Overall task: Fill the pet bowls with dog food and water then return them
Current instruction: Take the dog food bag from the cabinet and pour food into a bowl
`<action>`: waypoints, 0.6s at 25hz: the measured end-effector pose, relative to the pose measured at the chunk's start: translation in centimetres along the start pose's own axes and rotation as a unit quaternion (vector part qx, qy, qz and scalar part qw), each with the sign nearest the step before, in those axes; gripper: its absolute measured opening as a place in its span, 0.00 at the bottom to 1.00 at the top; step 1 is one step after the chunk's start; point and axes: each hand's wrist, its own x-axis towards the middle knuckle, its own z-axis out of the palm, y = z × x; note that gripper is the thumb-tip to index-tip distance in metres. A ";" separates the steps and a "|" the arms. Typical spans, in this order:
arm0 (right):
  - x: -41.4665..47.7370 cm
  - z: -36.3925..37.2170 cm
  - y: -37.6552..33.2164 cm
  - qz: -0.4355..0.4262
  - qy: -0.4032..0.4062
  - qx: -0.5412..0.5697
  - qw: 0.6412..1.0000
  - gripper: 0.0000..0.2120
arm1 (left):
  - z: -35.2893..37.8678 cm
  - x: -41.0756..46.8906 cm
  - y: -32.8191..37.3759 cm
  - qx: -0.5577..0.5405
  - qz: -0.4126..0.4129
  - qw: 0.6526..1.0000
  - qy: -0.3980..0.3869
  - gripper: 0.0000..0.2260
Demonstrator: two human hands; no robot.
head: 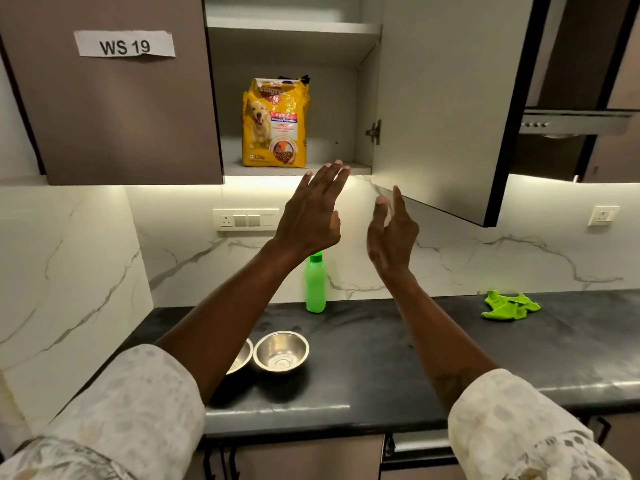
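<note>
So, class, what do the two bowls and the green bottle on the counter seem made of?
Right bowl and half-hidden left bowl: likely polished steel, silvery with bright reflections. Green bottle: probably plastic, smooth, evenly coloured, faintly translucent.

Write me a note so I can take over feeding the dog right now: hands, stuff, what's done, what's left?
Left hand: open, raised toward the cupboard shelf, holding nothing.
Right hand: open, raised beside it, holding nothing.
Dog food bag: upright on the open cupboard's lower shelf.
Green bottle: capped, on the countertop, at the back.
Right steel bowl: on the countertop, looks empty; left steel bowl beside it, partly hidden by the forearm.
Done: cupboard open, bowls out.
Left: take down the bag, fill bowls with food and water, return them.
</note>
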 end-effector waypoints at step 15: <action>3.3 13.5 0.4 -0.080 -0.171 0.036 0.981 0.33 | 3.2 -0.3 -12.8 0.016 -0.156 0.987 -0.028 0.37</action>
